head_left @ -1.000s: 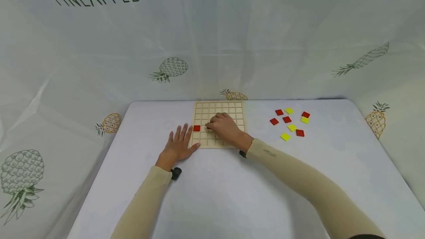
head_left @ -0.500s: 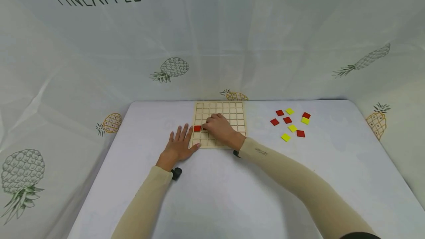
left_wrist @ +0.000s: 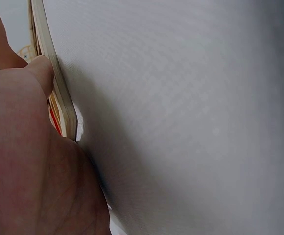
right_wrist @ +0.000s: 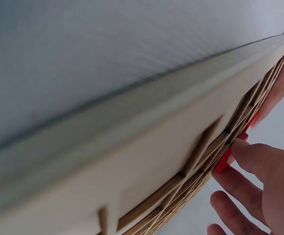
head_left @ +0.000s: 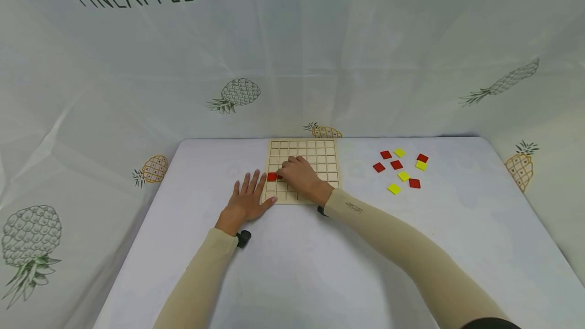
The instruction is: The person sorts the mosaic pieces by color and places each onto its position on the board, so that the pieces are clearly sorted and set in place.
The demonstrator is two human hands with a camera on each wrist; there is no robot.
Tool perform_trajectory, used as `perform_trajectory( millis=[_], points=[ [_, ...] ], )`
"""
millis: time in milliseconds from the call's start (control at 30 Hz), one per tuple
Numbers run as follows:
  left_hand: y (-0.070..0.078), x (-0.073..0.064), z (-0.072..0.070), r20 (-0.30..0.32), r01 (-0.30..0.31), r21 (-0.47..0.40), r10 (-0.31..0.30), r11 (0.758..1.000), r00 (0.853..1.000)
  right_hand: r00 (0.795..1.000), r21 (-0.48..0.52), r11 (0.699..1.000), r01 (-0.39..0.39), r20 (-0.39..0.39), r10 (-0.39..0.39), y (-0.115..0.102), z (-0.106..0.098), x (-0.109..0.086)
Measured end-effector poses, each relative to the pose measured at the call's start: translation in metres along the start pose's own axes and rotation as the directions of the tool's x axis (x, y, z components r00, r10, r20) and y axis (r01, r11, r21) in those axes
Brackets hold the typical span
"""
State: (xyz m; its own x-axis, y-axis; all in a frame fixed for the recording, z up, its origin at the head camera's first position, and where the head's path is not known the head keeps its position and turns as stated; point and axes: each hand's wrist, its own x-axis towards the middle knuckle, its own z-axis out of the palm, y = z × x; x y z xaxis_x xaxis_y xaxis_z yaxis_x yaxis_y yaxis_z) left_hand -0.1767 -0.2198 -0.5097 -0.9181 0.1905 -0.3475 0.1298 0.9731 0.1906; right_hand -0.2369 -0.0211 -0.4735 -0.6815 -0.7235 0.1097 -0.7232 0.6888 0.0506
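A pale wooden grid board (head_left: 325, 159) lies near the table's back edge. One red square tile (head_left: 271, 176) sits in a cell at its left side. Between thumb and fingertips, my right hand (head_left: 302, 176) pinches another red tile (right_wrist: 224, 160), just right of the seated one and at the grid's surface; whether it is in a cell I cannot tell. My left hand (head_left: 245, 201) lies with fingers spread at the board's left edge. Its thumb (left_wrist: 43, 73) rests on the board's near corner in the left wrist view.
Several loose red tiles (head_left: 396, 165) and yellow tiles (head_left: 394, 189) are scattered on the white table (head_left: 292, 268) right of the board. A pineapple-print cloth (head_left: 365, 65) hangs behind the table and along its sides.
My right hand has moved left across the board with its red tile, stopping beside the seated one; it barely shifts over the last half second. My left hand stays in place.
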Motion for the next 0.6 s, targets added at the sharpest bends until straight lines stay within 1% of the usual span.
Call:
perform_trajectory(
  millis=[200, 333, 500, 600],
  points=[
    [0.0021, -0.0002, -0.0008, 0.002, 0.006, -0.008, -0.006, 1.000, 1.000, 1.000, 0.009, 1.000, -0.017, 0.015, 0.017, 0.0005, -0.0012, 0.0008],
    [0.0033, -0.0005, -0.0010, 0.004, 0.007, -0.006, -0.007, 1.000, 1.000, 0.999, -0.011, 1.000, -0.020, 0.037, 0.020, 0.0005, -0.0019, 0.0000],
    [0.0045, -0.0024, -0.0014, -0.004, 0.001, -0.009, -0.001, 1.000, 1.000, 0.998, -0.046, 0.999, 0.003, 0.062, 0.000, -0.0017, -0.0032, -0.0044],
    [0.0044, -0.0031, -0.0018, -0.001, 0.001, -0.012, -0.001, 1.000, 1.000, 0.996, -0.055, 0.998, 0.025, 0.091, -0.020, -0.0034, -0.0037, -0.0091]
  ],
)
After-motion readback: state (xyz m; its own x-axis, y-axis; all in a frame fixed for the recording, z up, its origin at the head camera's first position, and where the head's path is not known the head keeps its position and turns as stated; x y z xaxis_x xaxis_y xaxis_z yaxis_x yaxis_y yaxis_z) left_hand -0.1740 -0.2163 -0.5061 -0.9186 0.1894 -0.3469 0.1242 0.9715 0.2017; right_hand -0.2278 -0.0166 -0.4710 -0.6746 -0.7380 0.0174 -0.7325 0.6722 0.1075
